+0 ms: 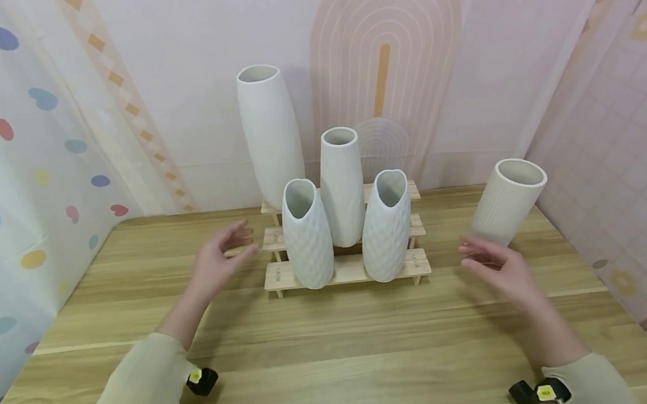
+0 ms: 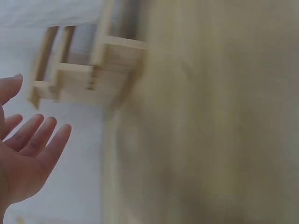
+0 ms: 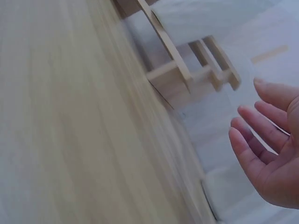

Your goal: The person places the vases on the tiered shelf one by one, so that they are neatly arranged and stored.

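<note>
A three-step wooden stand (image 1: 349,270) holds white vases. The tall plain vase (image 1: 273,139) is on the back step at the left, and a slimmer vase (image 1: 343,191) is on the middle step. Two dimpled vases with notched rims, a left one (image 1: 311,250) and a right one (image 1: 386,244), occupy the front step. To the stand's left my left hand (image 1: 216,258) hovers with relaxed fingers, holding nothing. My right hand (image 1: 502,270), loosely bent and empty, is just in front of a ribbed cylindrical vase (image 1: 509,203) on the table; whether they touch cannot be told.
The wood-grain table (image 1: 335,353) runs up to a patterned curtain (image 1: 190,98) at the back. More printed cloth hangs at the left and right sides. Black wrist cameras sit on both forearms, the left one (image 1: 203,381) near the tabletop.
</note>
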Tool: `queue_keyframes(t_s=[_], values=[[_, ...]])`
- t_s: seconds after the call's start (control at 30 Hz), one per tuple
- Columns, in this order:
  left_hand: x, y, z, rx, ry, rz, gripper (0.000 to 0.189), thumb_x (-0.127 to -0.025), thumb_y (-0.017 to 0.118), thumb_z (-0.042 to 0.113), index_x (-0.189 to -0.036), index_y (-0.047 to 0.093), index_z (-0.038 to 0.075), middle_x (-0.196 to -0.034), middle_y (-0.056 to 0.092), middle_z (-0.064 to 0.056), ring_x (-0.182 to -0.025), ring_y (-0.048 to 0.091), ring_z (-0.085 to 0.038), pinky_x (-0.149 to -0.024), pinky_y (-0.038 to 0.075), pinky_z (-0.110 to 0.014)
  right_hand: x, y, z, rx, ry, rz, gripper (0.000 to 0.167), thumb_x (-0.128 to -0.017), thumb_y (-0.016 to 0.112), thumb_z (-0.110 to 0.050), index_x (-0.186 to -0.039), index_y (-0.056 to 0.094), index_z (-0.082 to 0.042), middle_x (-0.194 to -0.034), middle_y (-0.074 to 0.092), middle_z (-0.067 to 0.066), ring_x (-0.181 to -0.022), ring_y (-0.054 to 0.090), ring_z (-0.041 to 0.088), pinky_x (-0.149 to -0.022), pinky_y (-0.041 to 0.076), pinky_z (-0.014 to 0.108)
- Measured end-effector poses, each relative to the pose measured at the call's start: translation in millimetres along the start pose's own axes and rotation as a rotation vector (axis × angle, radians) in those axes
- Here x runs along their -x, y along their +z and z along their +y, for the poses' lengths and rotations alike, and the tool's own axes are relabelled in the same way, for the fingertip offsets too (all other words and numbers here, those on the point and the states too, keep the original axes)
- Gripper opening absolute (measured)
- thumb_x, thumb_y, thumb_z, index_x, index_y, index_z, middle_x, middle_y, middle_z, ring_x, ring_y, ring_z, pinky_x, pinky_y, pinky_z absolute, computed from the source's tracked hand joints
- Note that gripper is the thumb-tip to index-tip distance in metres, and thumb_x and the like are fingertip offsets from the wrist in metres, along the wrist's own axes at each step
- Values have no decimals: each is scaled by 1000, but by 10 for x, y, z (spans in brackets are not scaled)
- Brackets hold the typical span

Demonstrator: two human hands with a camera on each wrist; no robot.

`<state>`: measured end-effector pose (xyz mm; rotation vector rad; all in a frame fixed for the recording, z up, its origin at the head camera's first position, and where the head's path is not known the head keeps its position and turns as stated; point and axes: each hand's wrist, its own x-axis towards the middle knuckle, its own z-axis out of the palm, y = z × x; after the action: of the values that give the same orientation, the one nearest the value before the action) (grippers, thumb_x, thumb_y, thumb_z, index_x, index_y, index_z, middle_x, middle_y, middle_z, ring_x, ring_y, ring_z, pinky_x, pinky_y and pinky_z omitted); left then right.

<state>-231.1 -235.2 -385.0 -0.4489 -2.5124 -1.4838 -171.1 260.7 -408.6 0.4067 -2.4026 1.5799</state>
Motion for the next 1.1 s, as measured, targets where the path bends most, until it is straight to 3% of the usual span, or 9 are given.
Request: queue_keyframes(t_s=[0.2,0.4,0.73,1.0,1.1], values=[[256,65,-149,27,-86,-92,64,-89,76,14,-142,46,-5,-129,59,-26,-112,61,-38,-80,56,-25,87,-220,1,-40,4,51,47,-91,66,6,-136,55,4,-112,67,-20,-100,62,-2,-83,48,11],[376,158,-199,24,-122,-134,66,-86,79,16,-140,48,-7,-125,63,-22,-108,64,-34,-82,52,-20,173,-425,25,-12,14,127,50,-91,65,8,-139,56,-2,-110,67,-20,-99,61,-3,-84,46,9],[346,338,-167,1,-131,-129,64,-79,85,12,-133,57,-6,-116,67,-19,-100,65,-31,-78,52,-25,205,-656,39,160,160,241,52,-93,70,-13,-142,53,-7,-101,57,-23,-93,54,-7,-80,41,5],[315,388,-144,-39,-158,-98,57,-79,85,15,-127,62,-6,-107,67,-16,-97,64,-29,-77,52,-28,126,-714,35,200,247,243,64,-93,72,-24,-148,44,-6,-114,51,-18,-96,50,-6,-78,41,5],[307,392,-136,-35,-165,-93,56,-79,85,15,-126,63,-5,-107,66,-17,-96,63,-28,-76,52,-27,58,-703,54,202,244,240,69,-93,72,-22,-150,39,-3,-120,51,-7,-97,50,-5,-78,41,5]])
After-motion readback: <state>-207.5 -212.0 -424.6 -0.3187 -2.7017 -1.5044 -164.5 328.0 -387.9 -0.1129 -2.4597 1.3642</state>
